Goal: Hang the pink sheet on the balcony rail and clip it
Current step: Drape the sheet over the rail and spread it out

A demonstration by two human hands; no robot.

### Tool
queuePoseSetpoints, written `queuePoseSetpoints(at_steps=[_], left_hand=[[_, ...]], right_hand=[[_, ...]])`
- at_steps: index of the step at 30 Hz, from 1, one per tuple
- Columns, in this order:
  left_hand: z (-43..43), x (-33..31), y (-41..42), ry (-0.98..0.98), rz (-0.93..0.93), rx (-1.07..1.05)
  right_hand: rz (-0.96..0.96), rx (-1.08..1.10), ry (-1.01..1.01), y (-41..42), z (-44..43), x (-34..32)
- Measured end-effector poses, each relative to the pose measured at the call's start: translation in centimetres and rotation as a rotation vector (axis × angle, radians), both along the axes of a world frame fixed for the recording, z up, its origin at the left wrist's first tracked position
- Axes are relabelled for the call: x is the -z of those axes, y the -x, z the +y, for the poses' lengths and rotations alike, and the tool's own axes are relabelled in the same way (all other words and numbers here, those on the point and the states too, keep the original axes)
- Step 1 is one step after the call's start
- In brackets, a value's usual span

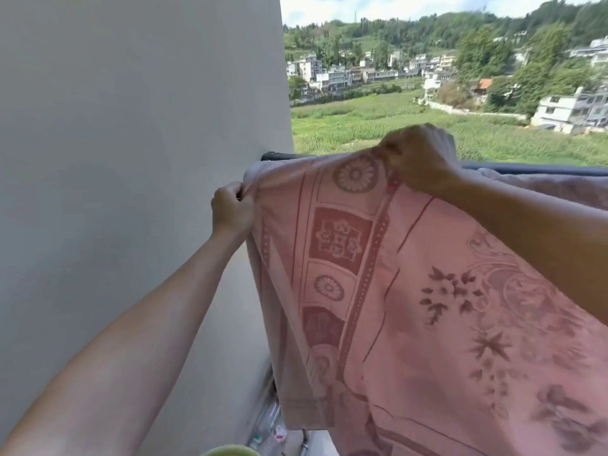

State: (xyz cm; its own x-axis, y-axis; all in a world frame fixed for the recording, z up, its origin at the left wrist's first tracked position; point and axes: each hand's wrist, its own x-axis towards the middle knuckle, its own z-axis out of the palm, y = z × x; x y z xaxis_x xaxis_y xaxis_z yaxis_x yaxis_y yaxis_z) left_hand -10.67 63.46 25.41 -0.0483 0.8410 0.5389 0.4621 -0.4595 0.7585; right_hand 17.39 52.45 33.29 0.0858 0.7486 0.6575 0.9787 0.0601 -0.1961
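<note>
The pink sheet (411,291), printed with darker flowers and a patterned border, hangs in front of me and reaches up to the dark balcony rail (526,167). My left hand (232,209) pinches the sheet's left edge near the wall, just below the rail's end. My right hand (418,156) grips the sheet's top edge at rail height, over the rail. The sheet hides most of the rail between my hands. No clip is in view.
A plain grey wall (131,159) fills the left side and meets the rail's end. More fabric (559,185) lies over the rail at the far right. Clear plastic bottles (269,429) and a green rim (227,450) sit low by the wall. Fields and houses lie beyond.
</note>
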Motion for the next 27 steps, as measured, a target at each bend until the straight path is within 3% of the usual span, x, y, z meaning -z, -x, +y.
queuePoseSetpoints(at_steps=[4,7,9,13,18,23,27], left_hand=[[-4.8,-1.0,1.7,0.007,0.070,0.323],[-6.8,0.0,3.1,0.348,-0.010,0.631],[-7.1,1.4,4.0,0.601,-0.030,0.694],[-6.4,2.7,4.0,0.761,-0.144,0.771],[-4.2,0.1,0.2,0.904,-0.601,0.634],[-2.9,-1.2,-3.6,0.886,-0.467,0.557],[-2.4,-1.8,-6.6,0.693,-0.337,0.452]], right_hand=[[0.166,0.194,-0.251,0.1,-1.6,-1.9],[0.223,0.214,-0.309,1.5,-3.1,-1.0],[0.242,0.146,-0.277,2.4,-4.7,0.8],[0.272,0.157,-0.314,2.4,-8.7,3.4],[0.202,0.096,-0.152,1.3,-9.6,2.5],[-0.050,0.213,0.029,0.0,-5.8,0.5],[-0.006,0.263,0.238,-1.5,-2.3,0.7]])
